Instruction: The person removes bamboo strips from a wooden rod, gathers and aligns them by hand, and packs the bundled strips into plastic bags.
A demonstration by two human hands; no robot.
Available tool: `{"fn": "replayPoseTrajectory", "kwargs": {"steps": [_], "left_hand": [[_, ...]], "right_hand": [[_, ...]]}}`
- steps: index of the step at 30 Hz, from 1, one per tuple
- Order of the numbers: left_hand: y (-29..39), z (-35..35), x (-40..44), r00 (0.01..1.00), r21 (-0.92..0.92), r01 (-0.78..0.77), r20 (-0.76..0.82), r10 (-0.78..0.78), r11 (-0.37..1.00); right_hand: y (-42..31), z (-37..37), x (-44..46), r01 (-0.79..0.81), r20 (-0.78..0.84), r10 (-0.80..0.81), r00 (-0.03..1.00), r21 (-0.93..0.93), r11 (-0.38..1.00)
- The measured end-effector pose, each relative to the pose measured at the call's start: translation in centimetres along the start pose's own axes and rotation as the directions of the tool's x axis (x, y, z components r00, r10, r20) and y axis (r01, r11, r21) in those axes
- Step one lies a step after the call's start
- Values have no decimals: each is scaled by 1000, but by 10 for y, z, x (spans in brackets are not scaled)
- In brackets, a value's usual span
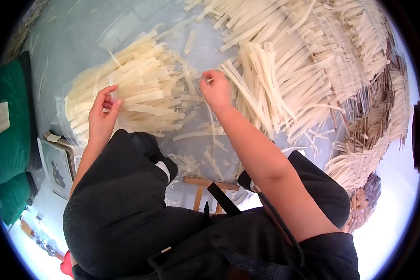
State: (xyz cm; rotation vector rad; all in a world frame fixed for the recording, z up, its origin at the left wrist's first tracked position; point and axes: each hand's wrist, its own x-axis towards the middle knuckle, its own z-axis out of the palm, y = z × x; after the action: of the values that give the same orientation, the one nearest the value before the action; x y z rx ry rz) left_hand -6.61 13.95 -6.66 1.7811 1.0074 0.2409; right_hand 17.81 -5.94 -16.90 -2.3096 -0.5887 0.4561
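My left hand is at the near edge of the left bundle of flat, pale strips. Its fingers are loosely curled, with the index finger and thumb apart; I see no strip clearly gripped in it. My right hand is raised between the left bundle and the large heap on the right, thumb and fingers closed in a pinch. A thin pale strip hangs down from it toward the floor. The left bundle lies partly on clear plastic.
A large heap of pale strips spreads to the right, edged by darker brown sticks. Loose strips and scraps litter the grey floor. Between my knees is a small wooden stool. Green sacks and a framed panel stand at left.
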Motion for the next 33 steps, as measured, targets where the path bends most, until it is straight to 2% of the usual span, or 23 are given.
{"fn": "replayPoseTrajectory", "kwargs": {"steps": [1, 2, 3, 4, 5, 7, 8, 9, 10, 12, 13, 14, 16, 17, 21, 23, 24, 26, 30, 32, 33], "left_hand": [[-2, 0, 1, 1000, -8, -17, 5, 17, 1000], [-3, 0, 1, 1000, -10, -20, 3, 20, 1000], [-4, 0, 2, 1000, -18, -18, 0, 18, 1000], [-5, 0, 1, 1000, -26, -15, -2, 15, 1000], [-7, 0, 0, 1000, -30, -15, -2, 15, 999], [-8, 1, 0, 999, -29, -54, -5, 54, 998], [-8, 1, 1, 998, -32, -58, -8, 58, 998], [-7, 0, 0, 998, -18, -62, -5, 62, 998], [-6, 0, -1, 998, -4, -65, -2, 65, 998], [-1, 2, -2, 999, 9, -36, -9, 36, 999], [2, 3, -2, 1000, 23, -15, -17, 15, 1000], [0, 3, 1, 1000, 23, -21, -17, 21, 1000], [-10, 3, 3, 997, -3, -82, -5, 82, 997], [-10, 3, 3, 997, -2, -80, -7, 80, 997], [-4, 3, -1, 999, -9, -32, -18, 32, 999], [-5, 6, -1, 999, -7, -23, -23, 23, 1000], [-9, 5, 0, 998, 16, -54, -22, 54, 998], [-8, 5, 2, 996, 43, -92, -13, 93, 995], [-3, 6, 0, 998, 59, -50, -23, 51, 997], [-6, 8, 0, 998, 65, -55, -40, 58, 996], [-9, 8, 1, 996, 52, -76, -42, 78, 996]], "right_hand": [[5, -5, 1, 2, -3, -2, 1000, -2, 1000], [8, -19, 1, 129, -182, -202, 962, -349, 928], [13, -33, 4, 160, -270, -436, 858, -666, 728], [33, -45, 6, 162, -270, -439, 857, -668, 727], [63, -56, 7, 185, -123, -388, 914, -724, 665], [80, -76, 11, 217, 19, -321, 947, -773, 596], [72, -88, 13, 165, 119, -114, 986, -678, 717], [62, -99, 14, 75, 246, 86, 965, -580, 811], [50, -109, 18, 77, 247, 86, 965, -581, 810], [31, -128, 21, 90, 115, -36, 993, -512, 854], [32, -135, 28, 48, 20, -44, 999, -510, 859], [34, -139, 35, 47, 15, -46, 999, -509, 860], [38, -145, 45, -133, -134, 82, 988, -436, 890], [48, -145, 47, -174, -197, 106, 975, -371, 912], [78, -137, 28, -165, -133, 120, 984, -418, 893], [72, -123, 12, -246, -57, 253, 966, -510, 824], [70, -121, 12, -251, -62, 256, 965, -508, 824], [64, -119, 17, -168, -143, 123, 982, -369, 914], [53, -124, 40, -121, -238, 32, 971, -370, 921], [62, -122, 50, -185, -98, 158, 983, -587, 788], [66, -118, 51, -180, -97, 153, 984, -588, 789]]}}
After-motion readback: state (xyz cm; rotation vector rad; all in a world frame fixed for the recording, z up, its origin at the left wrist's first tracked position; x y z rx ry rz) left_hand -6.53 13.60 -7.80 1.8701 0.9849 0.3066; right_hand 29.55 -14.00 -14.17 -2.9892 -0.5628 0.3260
